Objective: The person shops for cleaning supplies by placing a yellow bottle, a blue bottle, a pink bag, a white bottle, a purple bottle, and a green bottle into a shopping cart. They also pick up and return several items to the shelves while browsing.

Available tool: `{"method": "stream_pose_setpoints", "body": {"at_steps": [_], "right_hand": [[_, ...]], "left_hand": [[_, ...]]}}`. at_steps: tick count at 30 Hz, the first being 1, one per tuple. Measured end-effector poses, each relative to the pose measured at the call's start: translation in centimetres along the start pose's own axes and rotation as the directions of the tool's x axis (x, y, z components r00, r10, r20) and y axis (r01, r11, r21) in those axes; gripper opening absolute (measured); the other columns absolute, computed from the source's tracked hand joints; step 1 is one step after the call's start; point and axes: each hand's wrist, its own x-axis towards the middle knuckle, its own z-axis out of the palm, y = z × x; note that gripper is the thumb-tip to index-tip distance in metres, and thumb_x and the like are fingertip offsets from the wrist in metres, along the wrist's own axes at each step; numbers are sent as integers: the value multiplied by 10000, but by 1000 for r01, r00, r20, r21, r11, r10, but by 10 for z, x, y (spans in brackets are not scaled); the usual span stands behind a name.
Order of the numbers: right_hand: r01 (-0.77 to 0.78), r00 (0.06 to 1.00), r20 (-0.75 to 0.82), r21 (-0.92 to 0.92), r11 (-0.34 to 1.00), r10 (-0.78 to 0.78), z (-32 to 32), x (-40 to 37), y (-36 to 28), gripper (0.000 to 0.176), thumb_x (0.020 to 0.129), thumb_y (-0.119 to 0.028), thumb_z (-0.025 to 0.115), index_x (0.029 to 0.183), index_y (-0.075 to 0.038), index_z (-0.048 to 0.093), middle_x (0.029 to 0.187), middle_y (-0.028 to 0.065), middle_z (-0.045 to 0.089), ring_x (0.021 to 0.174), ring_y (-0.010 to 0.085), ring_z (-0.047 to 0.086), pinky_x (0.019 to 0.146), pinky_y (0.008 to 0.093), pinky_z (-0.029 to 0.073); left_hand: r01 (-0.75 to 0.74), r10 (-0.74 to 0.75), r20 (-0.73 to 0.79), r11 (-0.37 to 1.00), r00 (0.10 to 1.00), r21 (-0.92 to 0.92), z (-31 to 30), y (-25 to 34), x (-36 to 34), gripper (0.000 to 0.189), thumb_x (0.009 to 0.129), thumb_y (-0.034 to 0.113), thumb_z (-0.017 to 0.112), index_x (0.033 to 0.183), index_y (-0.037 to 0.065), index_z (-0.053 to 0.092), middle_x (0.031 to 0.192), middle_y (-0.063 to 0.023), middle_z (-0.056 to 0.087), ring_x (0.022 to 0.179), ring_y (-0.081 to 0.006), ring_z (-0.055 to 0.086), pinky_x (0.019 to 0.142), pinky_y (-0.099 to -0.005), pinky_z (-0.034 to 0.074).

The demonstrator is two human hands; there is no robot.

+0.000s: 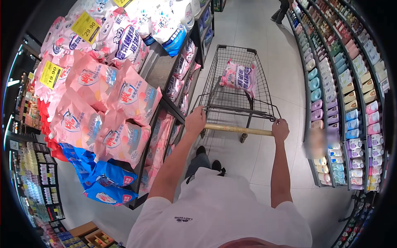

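A black wire shopping cart (215, 62) stands in front of me, with a yellowish handle bar (235, 129) across its near end. At the bar's left end, my left hand (195, 120) is closed around the cart's frame. My right hand (281, 130) is closed at the opposite corner, where the bar meets the metal frame. One pink and white bag of laundry detergent (240, 77) with dark blue lettering lies inside the basket. The undersides of my fingers are hidden.
Left of the cart, a display shelf (159, 68) bears stacked pink detergent bags (89, 78) and blue bags (108, 175), with yellow price tags (86, 27). Shelves of bottles (316, 94) line the right side. A person's legs (281, 11) show far down the tiled aisle (277, 62).
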Motion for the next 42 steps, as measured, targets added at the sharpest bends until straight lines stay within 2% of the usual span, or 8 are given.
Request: {"method": "stream_pose_setpoints", "body": {"at_steps": [6,23,25,28,30,33,35,42], "right_hand": [[23,998,53,3,1000,-23,13,56,-17,179,903,-194,620,912,-46,720,1058,105,700,990,312,670,815,445,553],[-56,995,82,23,998,54,43,188,-24,150,876,-202,652,914,-82,734,1093,69,697,972,273,687,824,419,556],[-222,942,265,29,975,206,42,210,-24,146,860,-182,664,916,-68,738,1073,112,691,1025,313,662,883,425,533],[76,966,-240,-85,993,-95,46,250,-33,184,843,-64,655,1016,-17,694,1104,189,641,1133,399,560,998,450,453],[209,932,-318,83,974,-173,23,295,-89,203,851,-24,636,1050,-19,675,1152,167,626,1137,373,563,979,443,467],[124,992,-69,583,803,-103,58,376,-133,186,907,-48,616,1075,-13,688,1079,155,693,1042,320,656,926,400,524],[39,980,125,639,768,-154,121,433,-141,206,903,-70,616,1078,-4,703,1114,182,701,1042,327,679,904,386,543],[41,856,446,448,893,-262,360,585,-135,367,749,-111,649,1081,28,721,1035,264,714,1049,401,677,934,439,528]], "left_hand": [[10,-18,59,991,998,134,18,1,46,185,1003,297,566,1119,180,651,641,-115,667,565,-363,661,522,-479,516],[-31,17,178,996,984,78,78,8,146,185,1004,351,590,1074,206,682,606,-118,639,529,-345,639,494,-472,485],[-20,4,190,996,982,86,82,9,158,193,988,353,618,1094,204,682,600,-106,640,527,-333,641,496,-465,488],[-35,27,162,998,986,51,93,4,173,200,972,356,648,1100,206,683,583,-88,632,513,-324,632,483,-450,475],[-57,47,150,997,988,60,98,4,182,199,966,355,659,1101,210,682,574,-76,626,504,-318,627,477,-444,468],[-63,51,135,994,990,84,105,8,202,199,954,330,682,1110,206,679,560,-58,609,479,-298,609,466,-424,453],[37,-74,288,990,955,133,111,5,211,211,945,301,695,1117,180,675,550,-52,596,476,-281,606,461,-416,449],[118,-119,208,993,971,21,120,31,264,206,894,274,762,1043,156,681,523,-26,554,467,-246,579,463,-379,439]]}}
